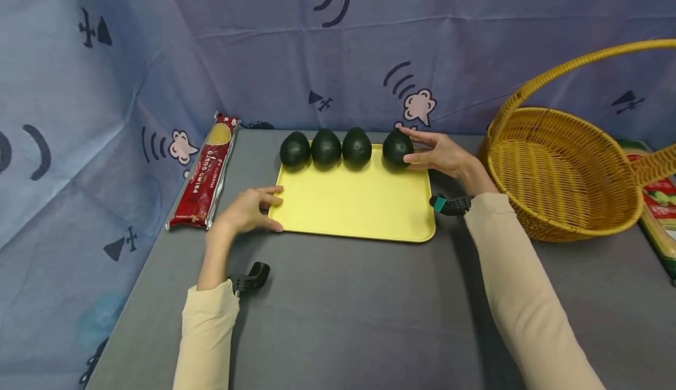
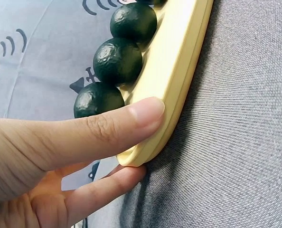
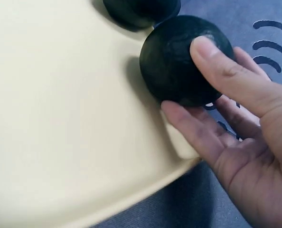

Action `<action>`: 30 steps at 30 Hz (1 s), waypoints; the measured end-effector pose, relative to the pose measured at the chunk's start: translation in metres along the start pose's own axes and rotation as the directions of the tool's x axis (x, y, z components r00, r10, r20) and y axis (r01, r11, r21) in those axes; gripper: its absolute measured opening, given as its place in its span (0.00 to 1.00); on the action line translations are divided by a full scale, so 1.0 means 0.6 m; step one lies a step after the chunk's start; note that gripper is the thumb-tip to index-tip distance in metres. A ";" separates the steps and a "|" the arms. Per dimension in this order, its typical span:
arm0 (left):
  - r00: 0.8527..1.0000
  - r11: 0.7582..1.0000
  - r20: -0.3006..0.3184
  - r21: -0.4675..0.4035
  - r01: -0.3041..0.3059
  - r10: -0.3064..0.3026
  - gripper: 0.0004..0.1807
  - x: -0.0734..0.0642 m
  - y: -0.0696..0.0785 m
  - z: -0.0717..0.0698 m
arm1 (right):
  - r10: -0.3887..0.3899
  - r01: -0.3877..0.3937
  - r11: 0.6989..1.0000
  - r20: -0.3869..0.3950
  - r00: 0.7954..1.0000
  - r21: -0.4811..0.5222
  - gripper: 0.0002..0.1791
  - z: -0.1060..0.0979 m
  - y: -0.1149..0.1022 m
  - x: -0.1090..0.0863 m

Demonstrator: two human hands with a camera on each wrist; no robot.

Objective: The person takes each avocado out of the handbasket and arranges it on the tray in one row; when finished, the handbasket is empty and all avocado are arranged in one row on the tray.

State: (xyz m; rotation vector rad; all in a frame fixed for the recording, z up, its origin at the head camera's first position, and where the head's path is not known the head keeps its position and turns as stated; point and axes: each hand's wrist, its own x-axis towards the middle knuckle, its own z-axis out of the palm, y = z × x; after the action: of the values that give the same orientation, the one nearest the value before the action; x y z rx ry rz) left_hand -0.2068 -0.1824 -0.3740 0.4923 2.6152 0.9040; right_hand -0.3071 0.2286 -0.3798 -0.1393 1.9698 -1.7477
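Observation:
A yellow tray [image 1: 354, 202] lies on the grey table. Three dark green avocados [image 1: 325, 149] stand side by side along its far edge, toward the left. My right hand [image 1: 440, 155] holds another avocado [image 1: 396, 149] by its right side near the tray's far right corner, a small gap from the row. In the right wrist view, thumb and fingers [image 3: 217, 61] wrap that avocado [image 3: 174, 66]. At the tray's left end, my left hand [image 1: 248, 209] grips the rim. The left wrist view shows the thumb [image 2: 126, 118] over the tray's edge [image 2: 172, 95] and a finger against its outer side.
Left of the tray lies a red spaghetti packet [image 1: 203, 176]. A yellow wicker basket [image 1: 565, 173] with a tall handle stands to the right, partly covering a red and green package [image 1: 660, 202]. A patterned blue cloth [image 1: 369, 44] hangs behind the table.

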 end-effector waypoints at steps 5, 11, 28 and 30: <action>1.000 1.000 0.001 -0.002 0.001 -0.001 0.32 0.002 0.003 -0.004 | -0.013 0.013 1.000 0.009 1.000 -0.018 0.43 0.000 -0.005 0.006; 1.000 1.000 0.001 0.002 0.000 0.000 0.32 0.003 0.005 -0.006 | -0.034 0.033 0.999 0.022 0.999 0.002 0.43 0.004 -0.006 0.013; 1.000 1.000 0.011 -0.001 -0.009 0.009 0.32 -0.003 0.001 0.000 | -0.039 0.035 0.998 0.070 0.997 0.053 0.43 0.013 0.007 0.016; 1.000 1.000 0.004 -0.006 -0.016 0.016 0.32 -0.001 0.001 0.000 | -0.039 0.036 0.998 0.062 0.997 0.051 0.44 0.011 0.008 0.014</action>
State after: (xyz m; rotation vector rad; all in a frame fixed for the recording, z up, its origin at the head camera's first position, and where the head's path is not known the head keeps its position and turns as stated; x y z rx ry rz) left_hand -0.2058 -0.1822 -0.3733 0.5141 2.6075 0.9142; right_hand -0.3103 0.2201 -0.3868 -0.2131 1.8891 -1.7929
